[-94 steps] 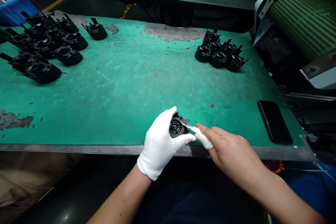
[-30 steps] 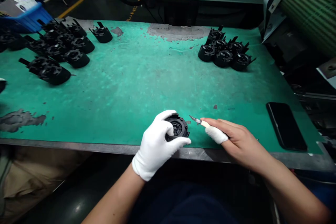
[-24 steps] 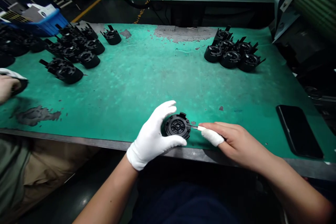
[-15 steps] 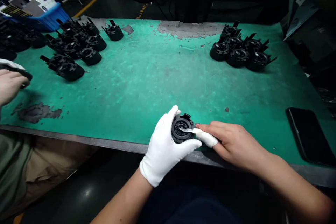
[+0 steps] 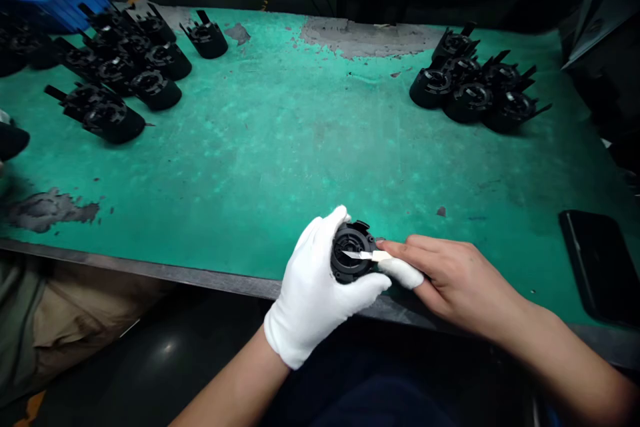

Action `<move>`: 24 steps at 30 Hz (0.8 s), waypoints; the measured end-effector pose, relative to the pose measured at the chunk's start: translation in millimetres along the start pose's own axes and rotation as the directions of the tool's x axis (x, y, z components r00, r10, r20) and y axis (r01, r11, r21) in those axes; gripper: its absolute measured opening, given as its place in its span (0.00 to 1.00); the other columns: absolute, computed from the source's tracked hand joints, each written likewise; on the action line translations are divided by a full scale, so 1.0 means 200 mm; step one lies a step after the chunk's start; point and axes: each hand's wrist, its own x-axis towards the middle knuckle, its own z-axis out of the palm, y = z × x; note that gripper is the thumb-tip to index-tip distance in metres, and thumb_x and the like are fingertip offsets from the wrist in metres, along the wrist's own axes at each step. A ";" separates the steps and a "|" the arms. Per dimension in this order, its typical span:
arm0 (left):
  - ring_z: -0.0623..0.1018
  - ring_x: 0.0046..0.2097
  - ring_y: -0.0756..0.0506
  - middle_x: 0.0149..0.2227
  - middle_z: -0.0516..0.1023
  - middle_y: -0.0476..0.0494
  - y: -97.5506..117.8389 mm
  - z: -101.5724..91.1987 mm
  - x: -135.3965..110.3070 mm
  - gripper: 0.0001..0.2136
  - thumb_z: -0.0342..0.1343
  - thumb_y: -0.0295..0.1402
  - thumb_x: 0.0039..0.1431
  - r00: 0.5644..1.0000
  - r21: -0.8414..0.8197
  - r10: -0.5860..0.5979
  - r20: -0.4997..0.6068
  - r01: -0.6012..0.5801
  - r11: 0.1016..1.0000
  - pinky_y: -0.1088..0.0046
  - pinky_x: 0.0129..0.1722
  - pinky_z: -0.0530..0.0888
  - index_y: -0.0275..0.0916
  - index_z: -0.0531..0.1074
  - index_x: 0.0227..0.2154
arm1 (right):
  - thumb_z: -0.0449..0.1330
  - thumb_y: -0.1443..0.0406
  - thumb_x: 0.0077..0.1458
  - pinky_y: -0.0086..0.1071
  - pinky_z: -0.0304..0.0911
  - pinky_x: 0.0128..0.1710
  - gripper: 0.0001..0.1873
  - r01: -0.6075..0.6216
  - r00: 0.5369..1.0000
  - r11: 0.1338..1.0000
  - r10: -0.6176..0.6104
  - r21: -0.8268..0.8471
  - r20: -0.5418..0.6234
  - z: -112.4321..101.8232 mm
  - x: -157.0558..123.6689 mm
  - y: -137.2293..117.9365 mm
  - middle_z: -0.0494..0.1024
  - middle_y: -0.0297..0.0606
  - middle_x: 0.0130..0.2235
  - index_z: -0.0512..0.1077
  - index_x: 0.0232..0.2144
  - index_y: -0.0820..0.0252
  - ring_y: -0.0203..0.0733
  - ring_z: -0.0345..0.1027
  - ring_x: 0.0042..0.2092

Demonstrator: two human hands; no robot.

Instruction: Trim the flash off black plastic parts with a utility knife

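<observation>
Round black plastic housing (image 5: 353,238) sits in the left hand (image 5: 320,283), held up at the near edge of the green-topped workbench (image 5: 300,147), its ribbed circular face turned up toward the camera. The left hand wears a white glove; its fingers curl around the far and left sides of the housing while the thumb runs along the near side. The right hand (image 5: 450,273), bare apart from a white thumb cover (image 5: 404,273), pinches a craft knife (image 5: 377,255) by its pale handle. The blade points left across the housing's face; whether it touches the plastic cannot be told.

Upright black housings with protruding tabs stand in a cluster at the far left (image 5: 156,88), with one (image 5: 207,39) just apart from it, and in a smaller cluster at the far right (image 5: 469,101). Beyond the right hand, near the bench's right side, lies a black smartphone (image 5: 600,267). A blue bin (image 5: 75,0) holding papers is at the far left corner.
</observation>
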 end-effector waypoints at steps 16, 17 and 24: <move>0.76 0.57 0.36 0.56 0.74 0.35 0.00 0.00 0.01 0.41 0.69 0.46 0.50 0.998 0.009 0.050 -0.030 -0.050 0.999 0.54 0.60 0.73 0.38 0.58 0.63 | 0.53 0.67 0.61 0.37 0.58 0.29 0.26 -0.053 0.998 0.957 0.055 -0.284 0.000 -0.08 -0.05 -0.10 0.78 0.32 0.37 0.68 0.61 0.47 0.44 0.75 0.34; 0.76 0.57 0.36 0.56 0.74 0.35 -0.01 0.00 0.01 0.41 0.69 0.46 0.50 0.998 0.008 0.051 -0.031 -0.051 0.999 0.54 0.59 0.73 0.38 0.58 0.63 | 0.53 0.66 0.61 0.38 0.57 0.27 0.26 -0.064 0.998 0.947 0.064 -0.316 -0.009 -0.08 -0.04 -0.12 0.78 0.32 0.36 0.69 0.60 0.47 0.44 0.75 0.33; 0.76 0.57 0.36 0.57 0.74 0.35 -0.02 0.00 0.00 0.42 0.70 0.45 0.50 0.997 0.012 0.068 -0.035 -0.068 0.998 0.55 0.60 0.73 0.38 0.58 0.64 | 0.53 0.64 0.61 0.39 0.54 0.24 0.23 -0.157 0.987 0.887 0.147 -0.434 -0.057 -0.10 0.00 -0.11 0.81 0.35 0.39 0.72 0.57 0.47 0.50 0.77 0.34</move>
